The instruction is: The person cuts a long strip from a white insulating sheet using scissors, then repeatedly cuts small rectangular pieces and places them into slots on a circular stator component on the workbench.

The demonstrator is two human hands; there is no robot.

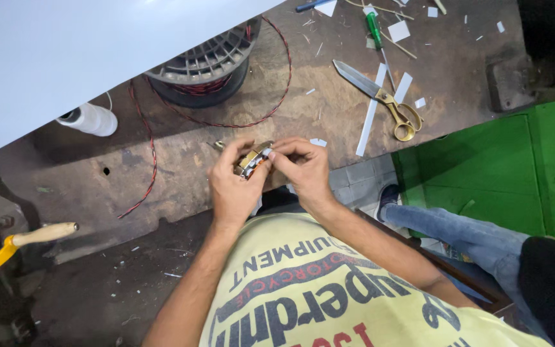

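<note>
In the head view, the left hand [234, 186] cups a small round stator core [254, 160] from below and the side, fingers closed around its rim. The right hand [304, 168] pinches its upper edge between thumb and fingertips, so the core sits clamped between both hands just above the worn brown workbench [181, 173]. Brass-handled scissors [380, 97], a green screwdriver [376, 33] and a wire spool [207, 64] lie well apart behind it.

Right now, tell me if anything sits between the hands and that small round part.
Nothing visible does. The left hand and right hand both already grip the small round part directly, above the worn workbench.
</note>
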